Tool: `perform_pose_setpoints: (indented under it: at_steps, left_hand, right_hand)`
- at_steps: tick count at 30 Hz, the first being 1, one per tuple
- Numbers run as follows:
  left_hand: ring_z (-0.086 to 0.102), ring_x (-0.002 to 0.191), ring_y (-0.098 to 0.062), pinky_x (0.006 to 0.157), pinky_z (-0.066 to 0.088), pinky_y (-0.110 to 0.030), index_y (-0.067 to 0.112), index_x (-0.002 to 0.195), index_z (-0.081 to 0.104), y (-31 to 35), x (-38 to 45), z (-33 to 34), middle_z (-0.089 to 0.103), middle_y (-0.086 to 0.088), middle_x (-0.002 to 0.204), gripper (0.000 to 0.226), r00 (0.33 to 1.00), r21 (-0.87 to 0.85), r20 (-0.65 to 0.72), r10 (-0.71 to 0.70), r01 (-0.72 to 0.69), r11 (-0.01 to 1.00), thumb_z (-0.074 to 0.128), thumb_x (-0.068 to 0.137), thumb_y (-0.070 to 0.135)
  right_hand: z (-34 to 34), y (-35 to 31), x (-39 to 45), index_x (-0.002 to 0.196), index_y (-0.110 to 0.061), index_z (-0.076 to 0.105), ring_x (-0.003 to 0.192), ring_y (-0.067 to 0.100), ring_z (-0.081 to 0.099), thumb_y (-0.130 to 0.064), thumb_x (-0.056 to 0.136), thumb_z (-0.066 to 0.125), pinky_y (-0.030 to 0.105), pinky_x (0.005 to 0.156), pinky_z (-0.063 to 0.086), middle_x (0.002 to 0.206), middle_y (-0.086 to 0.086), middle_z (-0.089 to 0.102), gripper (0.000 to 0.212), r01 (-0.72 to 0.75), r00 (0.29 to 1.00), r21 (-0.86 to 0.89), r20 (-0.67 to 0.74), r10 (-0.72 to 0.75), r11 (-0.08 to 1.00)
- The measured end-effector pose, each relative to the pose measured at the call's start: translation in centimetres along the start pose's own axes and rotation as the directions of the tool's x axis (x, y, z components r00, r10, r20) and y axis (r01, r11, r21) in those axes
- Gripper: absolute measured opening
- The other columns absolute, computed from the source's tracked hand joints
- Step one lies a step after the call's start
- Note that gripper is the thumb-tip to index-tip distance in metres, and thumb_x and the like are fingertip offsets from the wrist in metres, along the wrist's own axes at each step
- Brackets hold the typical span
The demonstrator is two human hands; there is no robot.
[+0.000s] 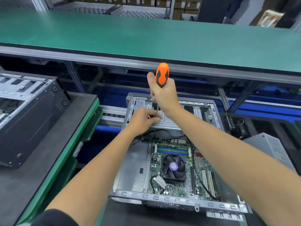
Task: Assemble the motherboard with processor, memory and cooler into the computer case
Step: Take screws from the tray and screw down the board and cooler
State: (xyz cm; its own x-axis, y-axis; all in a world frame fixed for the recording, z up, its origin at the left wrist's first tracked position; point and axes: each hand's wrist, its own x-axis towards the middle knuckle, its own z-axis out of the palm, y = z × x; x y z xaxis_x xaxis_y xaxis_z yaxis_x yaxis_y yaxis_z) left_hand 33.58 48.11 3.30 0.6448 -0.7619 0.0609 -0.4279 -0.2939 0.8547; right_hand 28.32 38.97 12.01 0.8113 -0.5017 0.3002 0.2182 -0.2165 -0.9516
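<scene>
An open grey computer case (pixel 135 175) lies flat in front of me. Inside it sits the green motherboard (pixel 184 186) with a black cooler fan (pixel 174 167) and blue and green memory slots (pixel 172 150). My right hand (pixel 164 95) grips the orange and black handle of a screwdriver (pixel 161 74), held upright over the case's metal drive bay (pixel 164 121). My left hand (pixel 144 118) pinches the thin shaft near its tip, with the fingers curled around it. The tip itself is hidden behind those fingers.
A second black computer case (pixel 31 111) lies on the dark mat at my left. A green shelf (pixel 146 38) runs across above the bench. A grey side panel (pixel 273 147) leans at the right. Black cables (pixel 200 178) cross the motherboard.
</scene>
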Motion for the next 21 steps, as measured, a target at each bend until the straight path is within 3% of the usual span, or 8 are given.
perform_pose_setpoints:
  at_steps: [4,10,15,18,21]
  left_hand:
    - [0.051,0.056,0.006,0.055,0.037,-0.007,0.026,0.079,0.069,0.2,-0.1,0.0,0.064,0.013,0.069,0.011,1.000,0.037,0.014,0.011,-0.012,0.999,0.069,0.085,0.017]
    - [0.048,0.055,0.002,0.054,0.033,-0.011,0.038,0.065,0.060,0.5,-0.1,0.1,0.058,0.014,0.061,0.029,1.000,0.068,-0.008,0.002,-0.001,0.998,0.067,0.086,0.019]
    - [0.049,0.053,0.008,0.051,0.034,-0.005,0.036,0.063,0.060,0.4,-0.1,0.2,0.057,0.023,0.052,0.033,1.000,0.049,-0.007,-0.010,0.011,0.999,0.067,0.086,0.014]
    - [0.053,0.057,0.008,0.056,0.038,-0.005,0.025,0.071,0.068,0.5,0.0,0.2,0.066,0.015,0.070,0.020,1.000,0.040,0.000,-0.031,0.031,0.999,0.068,0.085,0.012]
    - [0.057,0.067,0.005,0.063,0.042,-0.008,0.024,0.069,0.068,0.4,0.0,0.2,0.072,0.003,0.087,0.022,0.999,0.037,-0.001,-0.034,0.034,0.999,0.068,0.085,0.008]
  right_hand:
    - [-0.1,0.6,-0.3,0.063,-0.005,0.039,0.056,0.028,0.026,-0.026,0.099,0.054,0.032,0.050,0.025,0.060,0.013,0.029,0.044,-0.014,1.000,0.001,-0.003,0.014,1.000]
    - [-0.3,0.9,-0.1,0.063,0.005,0.037,0.052,0.025,0.024,-0.023,0.098,0.055,0.027,0.046,0.025,0.060,0.013,0.031,0.048,-0.041,0.999,0.029,-0.026,0.042,0.999]
    - [-0.3,0.6,-0.2,0.064,0.008,0.038,0.057,0.029,0.026,-0.028,0.098,0.056,0.030,0.049,0.027,0.061,0.012,0.031,0.052,-0.058,0.998,-0.012,0.014,0.058,0.998]
    - [-1.0,0.0,-0.2,0.066,0.007,0.040,0.058,0.028,0.033,-0.035,0.095,0.059,0.034,0.056,0.034,0.062,0.014,0.036,0.055,-0.054,0.995,-0.117,0.080,0.064,0.992]
    - [-2.6,-2.4,0.6,0.074,-0.012,0.044,0.057,0.017,0.042,-0.042,0.090,0.064,0.030,0.058,0.042,0.062,0.001,0.041,0.039,0.056,0.983,-0.244,0.183,-0.011,0.968]
